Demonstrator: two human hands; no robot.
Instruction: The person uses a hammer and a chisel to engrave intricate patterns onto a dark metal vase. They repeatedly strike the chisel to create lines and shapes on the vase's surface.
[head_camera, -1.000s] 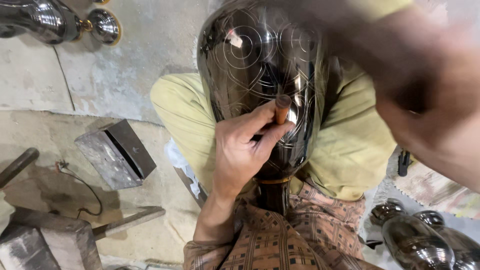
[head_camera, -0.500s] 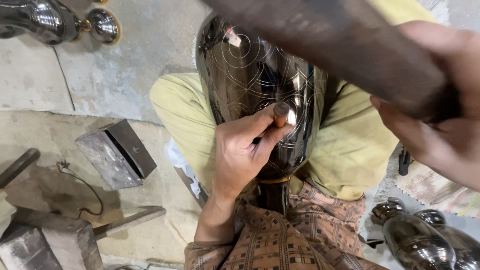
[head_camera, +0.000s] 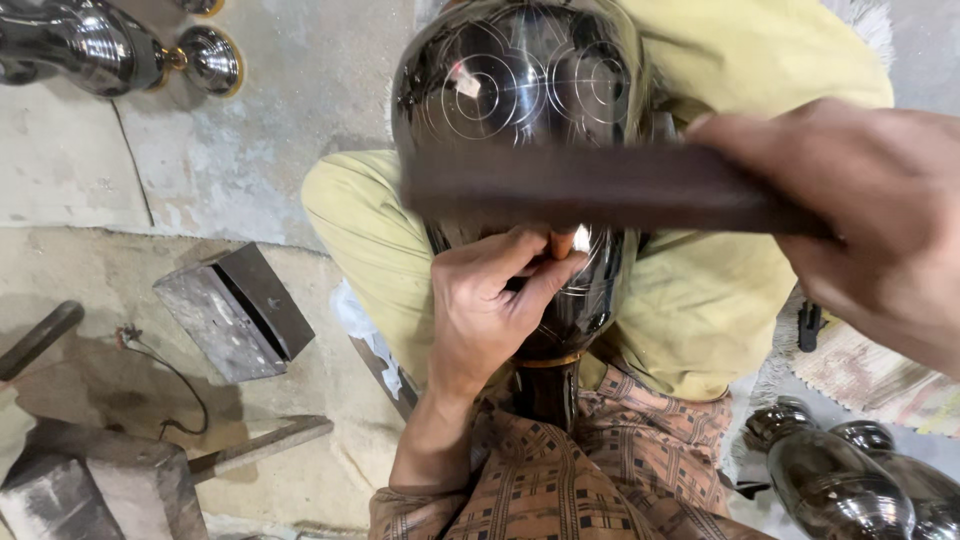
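The left hand (head_camera: 490, 310) pinches a small chisel (head_camera: 562, 243) against the polished dark metal vase (head_camera: 520, 110) lying in the person's lap, while the right hand (head_camera: 860, 215) grips a dark mallet (head_camera: 600, 188) just above. A skewed blow could hit the fingers or skid the tip across the scribed circles; no packages, labels or signs show
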